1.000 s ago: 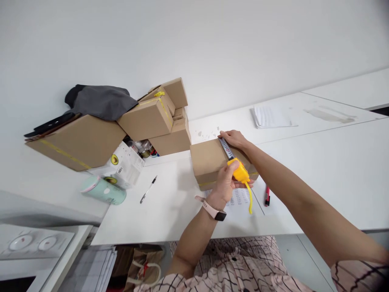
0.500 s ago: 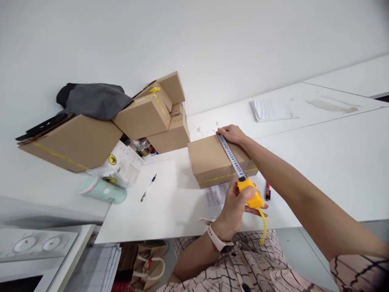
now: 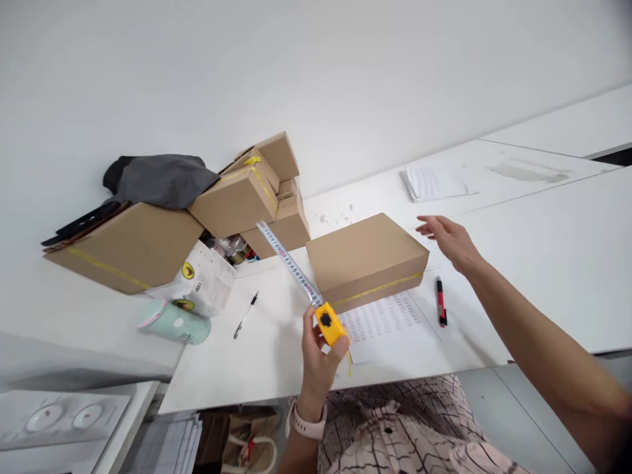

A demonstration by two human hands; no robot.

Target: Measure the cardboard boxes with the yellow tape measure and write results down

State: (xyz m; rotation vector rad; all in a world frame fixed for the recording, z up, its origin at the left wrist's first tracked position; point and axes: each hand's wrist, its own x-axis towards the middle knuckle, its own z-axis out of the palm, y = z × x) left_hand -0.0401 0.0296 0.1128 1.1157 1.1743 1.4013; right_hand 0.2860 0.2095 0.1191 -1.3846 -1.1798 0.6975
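My left hand point(image 3: 318, 359) is closed around a yellow tape measure point(image 3: 332, 324). Its metal blade is pulled out and points up and to the left, past the left side of a cardboard box point(image 3: 365, 253). The box lies on the white table, with a strip of yellow tape along its front side. To the right of the box, my right hand point(image 3: 449, 242) hovers with nothing in it, fingers stretched out toward the box but apart from it. Under the box's front edge lies a printed sheet point(image 3: 385, 329), partly covered. A red and black marker point(image 3: 440, 301) rests right of the sheet.
More cardboard boxes point(image 3: 232, 201) are stacked at the back left, with a dark grey cloth point(image 3: 162, 181) on top. A mint green bottle point(image 3: 178, 322) lies by the left edge near a pen point(image 3: 245, 316). Papers point(image 3: 434, 182) sit toward the back right.
My left hand has carried the tape measure left, off the box. My right hand has let go of the blade's end and moved right, away from the box.
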